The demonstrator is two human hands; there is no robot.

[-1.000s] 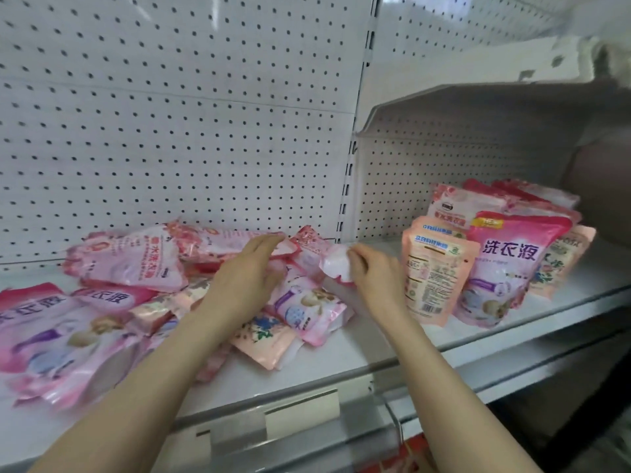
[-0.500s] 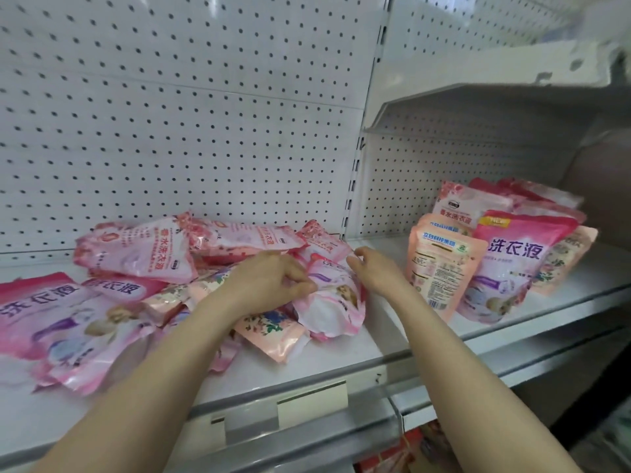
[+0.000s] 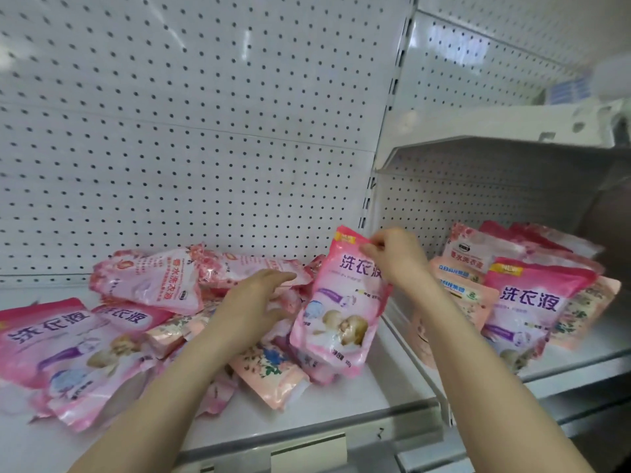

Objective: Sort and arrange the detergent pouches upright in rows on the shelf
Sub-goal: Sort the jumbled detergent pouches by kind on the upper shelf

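My right hand (image 3: 396, 257) pinches the top edge of a pink detergent pouch (image 3: 341, 308) with a baby picture and holds it upright above the right end of the heap. A jumble of pink and peach pouches (image 3: 143, 322) lies flat across the left shelf (image 3: 259, 414). With its fingers stretched out, my left hand (image 3: 256, 302) rests on that heap just left of the lifted pouch. On the right shelf (image 3: 580, 360), several pouches (image 3: 526, 308) stand upright in rows.
White pegboard backs both bays. An upper shelf (image 3: 495, 148) overhangs the right bay. A slotted upright post (image 3: 382, 186) divides the two bays. The shelf's front rail runs along the bottom, with a price-tag strip.
My right hand has taken the baby-picture pouch by its top and lifted it upright out of the heap. My left hand has let go of it and lies on the pile.
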